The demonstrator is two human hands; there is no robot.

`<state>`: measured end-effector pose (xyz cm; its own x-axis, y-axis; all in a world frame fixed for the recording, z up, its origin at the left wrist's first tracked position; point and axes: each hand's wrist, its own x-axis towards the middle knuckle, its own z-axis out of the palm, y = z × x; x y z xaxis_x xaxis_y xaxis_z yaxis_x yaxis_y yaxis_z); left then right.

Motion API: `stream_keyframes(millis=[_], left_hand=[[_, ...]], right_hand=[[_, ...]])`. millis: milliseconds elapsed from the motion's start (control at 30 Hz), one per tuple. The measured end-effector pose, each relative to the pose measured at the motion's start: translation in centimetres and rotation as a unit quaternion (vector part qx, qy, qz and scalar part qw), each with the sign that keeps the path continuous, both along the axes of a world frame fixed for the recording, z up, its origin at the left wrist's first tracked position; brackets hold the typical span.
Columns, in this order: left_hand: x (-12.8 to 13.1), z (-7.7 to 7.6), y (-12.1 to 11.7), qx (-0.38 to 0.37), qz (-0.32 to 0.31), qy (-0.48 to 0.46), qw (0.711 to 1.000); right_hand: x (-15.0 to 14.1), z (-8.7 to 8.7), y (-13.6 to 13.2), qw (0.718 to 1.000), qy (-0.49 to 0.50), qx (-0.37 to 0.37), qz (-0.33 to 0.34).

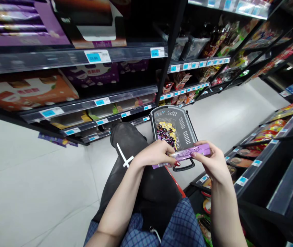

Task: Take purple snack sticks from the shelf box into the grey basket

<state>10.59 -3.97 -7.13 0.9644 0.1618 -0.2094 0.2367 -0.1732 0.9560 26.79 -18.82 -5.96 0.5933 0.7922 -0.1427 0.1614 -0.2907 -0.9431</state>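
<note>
One basket [179, 128], one held purple package [185, 153]

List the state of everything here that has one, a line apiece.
Left hand: closed on the purple pack's left part
Right hand: closed on its right end
Purple pack: held in both hands; sealed or opened, cannot tell
Basket: open-topped, partly filled
Packets: wrapped, heaped in the basket
Handle: not held
Orange carton: on a shelf, untouched
</note>
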Motion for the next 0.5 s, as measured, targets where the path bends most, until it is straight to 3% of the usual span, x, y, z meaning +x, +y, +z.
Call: stream_keyframes(millis=[167, 367, 500], left_hand=[[0.0, -0.2, 0.0, -0.072, 0.017, -0.01, 0.997], [0.5, 0.1, -0.6, 0.014, 0.018, -0.024, 0.999], [1.1, -0.3, -1.3, -0.122, 0.036, -0.002, 0.992]], right_hand=[[-1.0, -0.6, 0.5, 0.995, 0.061, 0.057, -0.056], [-2.0, 0.5, 1.3, 0.998, 0.022, 0.019, -0.05], [-2.3, 0.8, 1.6, 0.999, 0.01, 0.011, -0.038]])
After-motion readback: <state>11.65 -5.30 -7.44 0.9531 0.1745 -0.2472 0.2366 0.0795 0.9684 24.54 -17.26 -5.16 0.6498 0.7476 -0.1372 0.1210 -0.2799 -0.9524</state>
